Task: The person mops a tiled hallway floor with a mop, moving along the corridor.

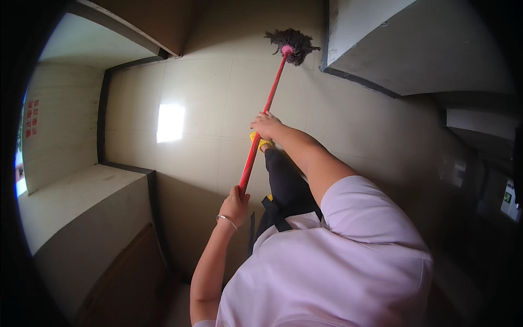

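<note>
A mop with a red handle (276, 83) slants away from my body across the tiled floor. Its dark, shaggy head (300, 44) rests on the floor near a wall corner, joined to the handle by a pink collar (287, 50). My left hand (233, 206), with a bracelet at the wrist, is closed round the near end of the handle. Further along, my right hand (266, 123) grips the handle around its middle. Just below that hand, a yellow shoe (265, 143) shows partly behind the handle.
A white wall corner with a dark skirting (359, 80) juts in at the upper right. On the left, another dark skirting (102, 118) runs along a recess in the wall. A brown panel (151, 24) stands at the upper left. Bright light reflects off the floor tiles (196, 86).
</note>
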{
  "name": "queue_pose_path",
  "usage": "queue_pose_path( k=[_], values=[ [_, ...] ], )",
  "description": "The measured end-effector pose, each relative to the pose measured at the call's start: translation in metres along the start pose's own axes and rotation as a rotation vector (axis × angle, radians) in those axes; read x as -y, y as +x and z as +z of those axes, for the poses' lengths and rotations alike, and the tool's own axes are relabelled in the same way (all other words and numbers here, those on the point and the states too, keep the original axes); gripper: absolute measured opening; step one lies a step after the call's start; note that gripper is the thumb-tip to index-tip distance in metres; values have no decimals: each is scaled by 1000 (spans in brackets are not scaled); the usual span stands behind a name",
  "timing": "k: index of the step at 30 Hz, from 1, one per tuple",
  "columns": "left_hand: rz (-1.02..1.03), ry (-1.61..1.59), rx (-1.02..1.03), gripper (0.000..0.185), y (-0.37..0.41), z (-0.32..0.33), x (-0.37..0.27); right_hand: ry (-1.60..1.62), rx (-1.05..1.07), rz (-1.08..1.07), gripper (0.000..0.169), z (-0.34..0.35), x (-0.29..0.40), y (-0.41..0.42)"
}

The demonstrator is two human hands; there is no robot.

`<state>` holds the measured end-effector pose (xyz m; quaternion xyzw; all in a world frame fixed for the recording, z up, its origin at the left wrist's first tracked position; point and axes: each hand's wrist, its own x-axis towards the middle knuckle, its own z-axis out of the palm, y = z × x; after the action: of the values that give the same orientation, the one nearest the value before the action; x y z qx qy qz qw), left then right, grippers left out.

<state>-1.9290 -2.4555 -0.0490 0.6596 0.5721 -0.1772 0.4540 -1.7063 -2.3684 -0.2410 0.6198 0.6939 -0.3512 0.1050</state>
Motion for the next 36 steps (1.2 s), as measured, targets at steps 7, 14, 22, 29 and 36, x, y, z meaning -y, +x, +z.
queue_pose_path(
  k=[7,14,22,29,36],
  values=[
    [-315,79,-249,39,-249,45,116,-110,287,-621,27,116,225,-106],
    [-560,49,-439,34,-400,57,111,21,383,-791,14,139,357,-218],
    [-293,216,-374,38,-370,28,24,346,-20,-616,13,126,268,-241],
    [76,378,-112,41,-243,-5,-129,502,-420,-311,8,80,60,-267],
    [239,562,107,21,-105,107,-276,427,-627,-38,26,104,-193,-340]
  ],
)
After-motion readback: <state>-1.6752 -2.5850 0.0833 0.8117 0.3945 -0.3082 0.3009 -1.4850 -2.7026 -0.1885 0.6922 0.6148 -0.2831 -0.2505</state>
